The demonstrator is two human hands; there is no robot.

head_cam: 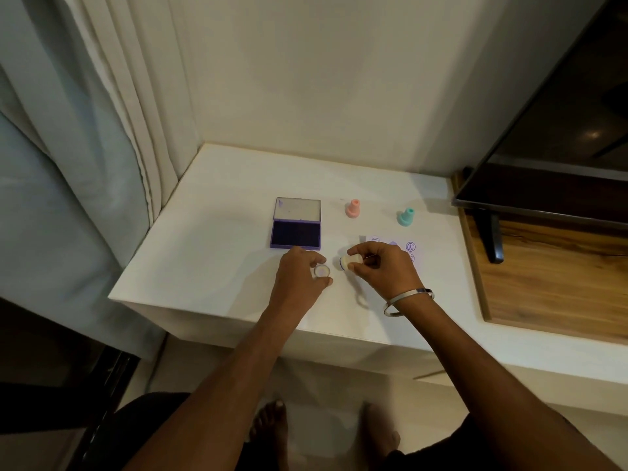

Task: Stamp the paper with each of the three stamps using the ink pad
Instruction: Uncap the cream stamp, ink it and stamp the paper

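A purple ink pad (296, 236) lies open on the white table (210, 253), its lid folded back. A pink stamp (353, 208) and a teal stamp (405, 216) stand upright behind the paper (409, 248), which bears several round purple prints and is partly hidden by my right hand. My right hand (384, 266) holds a cream stamp (349, 261) tipped on its side, its inked face toward the left. My left hand (300, 275) pinches a small clear round cap (321, 271) just left of that stamp.
A curtain (112, 130) hangs at the left beside the table. A dark screen (557, 130) on a stand sits over a wooden surface (557, 283) at the right. The wall rises right behind the table. My bare feet show on the floor below.
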